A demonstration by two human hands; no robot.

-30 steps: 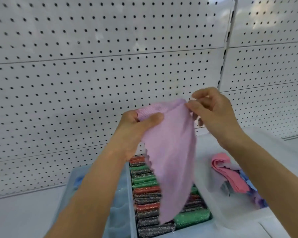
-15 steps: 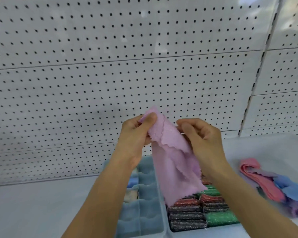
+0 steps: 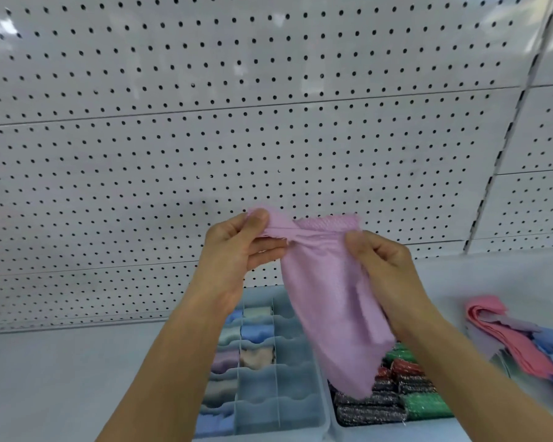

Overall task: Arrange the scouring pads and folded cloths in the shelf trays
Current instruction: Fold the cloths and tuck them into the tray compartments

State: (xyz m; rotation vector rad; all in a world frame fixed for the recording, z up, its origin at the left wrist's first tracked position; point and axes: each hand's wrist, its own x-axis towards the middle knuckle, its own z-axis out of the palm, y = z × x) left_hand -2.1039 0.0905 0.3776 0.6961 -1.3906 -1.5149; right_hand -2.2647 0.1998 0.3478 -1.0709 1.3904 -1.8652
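Hands held a pink cloth (image 3: pixel 329 301) up before the pegboard (image 3: pixel 268 138): the left hand (image 3: pixel 237 250) pinched its top corner between thumb and fingers, and the right hand (image 3: pixel 380 266) gripped its upper right edge, so the cloth hung down over the trays. Below on the shelf (image 3: pixel 61 378), a divided tray (image 3: pixel 262 371) held folded cloths (image 3: pixel 256 333) in its left compartments; just beside it, another tray held scouring pads (image 3: pixel 396 397). Loose cloths (image 3: pixel 517 339) lay in a heap at the right
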